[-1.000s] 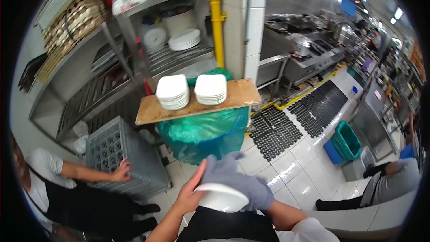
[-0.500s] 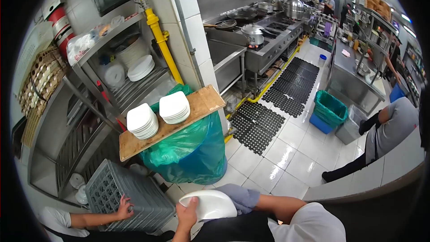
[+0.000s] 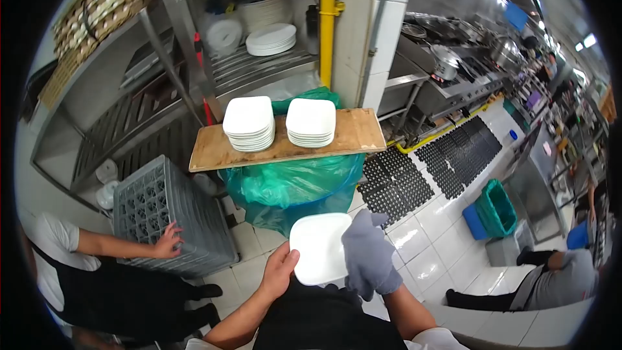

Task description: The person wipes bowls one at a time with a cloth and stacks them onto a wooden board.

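In the head view, a white square plate [image 3: 319,249] with rounded corners is held in front of my dark apron, its face turned up toward me. My left hand [image 3: 279,268] grips its left edge, thumb on top. A grey cloth [image 3: 370,256] covers my right hand [image 3: 391,284] and lies against the plate's right side; the fingers under it are hidden. Beyond the plate, a left stack of white square plates [image 3: 249,124] and a shorter right stack [image 3: 311,123] stand on a wooden board [image 3: 361,133].
The board rests over a bin lined with a green bag [image 3: 291,185]. A co-worker's hand [image 3: 170,241] touches grey dish racks [image 3: 201,220] at left. Metal shelves [image 3: 259,74] hold more plates. Another person [image 3: 557,282] is at right, near a green-lined bin [image 3: 495,210].
My view has swung left, bringing the board nearer the middle. The plate has turned from tilted to face-up, and the cloth has come onto its right side.
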{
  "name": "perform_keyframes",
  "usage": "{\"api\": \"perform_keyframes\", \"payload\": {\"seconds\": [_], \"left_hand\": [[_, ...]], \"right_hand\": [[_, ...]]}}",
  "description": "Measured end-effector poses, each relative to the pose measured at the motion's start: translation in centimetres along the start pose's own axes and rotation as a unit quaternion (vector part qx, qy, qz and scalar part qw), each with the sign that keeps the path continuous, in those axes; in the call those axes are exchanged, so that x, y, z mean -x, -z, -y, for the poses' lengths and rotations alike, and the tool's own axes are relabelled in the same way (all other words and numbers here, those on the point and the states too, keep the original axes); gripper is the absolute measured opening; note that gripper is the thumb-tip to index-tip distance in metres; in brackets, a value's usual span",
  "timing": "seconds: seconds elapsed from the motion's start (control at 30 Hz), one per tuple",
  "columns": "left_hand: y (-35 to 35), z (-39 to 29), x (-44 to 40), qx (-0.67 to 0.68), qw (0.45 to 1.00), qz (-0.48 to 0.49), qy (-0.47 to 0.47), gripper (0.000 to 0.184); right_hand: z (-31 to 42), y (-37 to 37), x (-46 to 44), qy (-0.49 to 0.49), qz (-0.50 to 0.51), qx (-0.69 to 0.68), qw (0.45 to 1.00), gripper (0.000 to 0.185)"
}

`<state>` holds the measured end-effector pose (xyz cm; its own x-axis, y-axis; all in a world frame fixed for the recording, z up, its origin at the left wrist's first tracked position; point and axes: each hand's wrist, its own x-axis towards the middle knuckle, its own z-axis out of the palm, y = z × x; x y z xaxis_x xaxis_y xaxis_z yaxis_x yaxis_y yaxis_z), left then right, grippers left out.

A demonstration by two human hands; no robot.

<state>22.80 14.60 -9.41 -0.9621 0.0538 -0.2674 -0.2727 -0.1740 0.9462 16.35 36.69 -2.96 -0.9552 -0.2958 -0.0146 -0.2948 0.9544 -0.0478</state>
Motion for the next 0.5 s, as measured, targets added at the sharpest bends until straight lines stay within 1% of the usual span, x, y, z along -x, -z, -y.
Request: {"api": "perform_keyframes", "payload": {"seconds": [0.03,0.07,0.1,0.17,0.2,0.23,0.3,0.33,0.37,0.4,0.43,0.47,0.5], "left_hand": [[0.2,-0.5,-0.5,0.035,0.999,0.037,0.005,0.046],[-0.3,-0.8,-0.9,0.094,0.995,0.034,-0.016,0.054],[0.1,-1.9,-1.5,0.101,0.994,0.046,-0.018,0.057],[1.7,-1.1,-2.9,0.072,0.997,0.01,-0.035,0.054],[2.5,-0.9,-3.7,0.083,0.996,0.008,-0.034,0.054],[3.4,-0.7,-4.3,0.076,0.997,-0.01,-0.028,0.051],[5.0,-0.7,-5.1,0.08,0.996,-0.029,-0.019,0.049],[5.6,-0.7,-5.5,0.063,0.997,-0.041,-0.035,0.047],[6.2,-0.8,-5.8,0.047,0.996,-0.053,-0.051,0.044],[6.7,-1.0,-6.0,0.058,0.995,-0.064,-0.056,0.044],[7.2,-1.0,-6.3,0.068,0.993,-0.068,-0.061,0.044],[7.8,-0.9,-6.6,0.05,0.993,-0.073,-0.072,0.043],[8.2,-0.9,-6.9,0.03,0.993,-0.078,-0.083,0.043]], "right_hand": [[0.0,0.5,-1.0,-0.008,-0.045,-0.065,0.997,0.026],[-0.6,1.5,-1.9,-0.034,-0.032,-0.131,0.99,0.034],[-1.0,2.6,-3.2,-0.028,-0.062,-0.113,0.991,0.036],[-2.4,2.9,-7.0,-0.066,-0.057,-0.131,0.987,0.034],[-4.7,0.5,-9.0,-0.035,-0.093,-0.331,0.938,0.03],[-6.4,-1.5,-10.8,-0.006,-0.123,-0.517,0.847,0.027],[-4.9,2.3,-15.5,-0.128,-0.103,-0.59,0.791,0.017],[-5.8,1.9,-18.4,-0.125,-0.099,-0.582,0.797,0.017],[-7.8,0.4,-21.6,-0.05,-0.155,-0.329,0.93,0.017],[-8.7,0.1,-24.1,0.033,-0.2,-0.046,0.978,0.016],[-8.2,1.2,-25.7,0.042,-0.2,-0.038,0.978,0.016],[-7.7,2.2,-27.1,0.055,-0.151,0.077,0.984,0.017],[-7.3,2.9,-28.2,0.066,-0.102,0.19,0.974,0.018]]}}
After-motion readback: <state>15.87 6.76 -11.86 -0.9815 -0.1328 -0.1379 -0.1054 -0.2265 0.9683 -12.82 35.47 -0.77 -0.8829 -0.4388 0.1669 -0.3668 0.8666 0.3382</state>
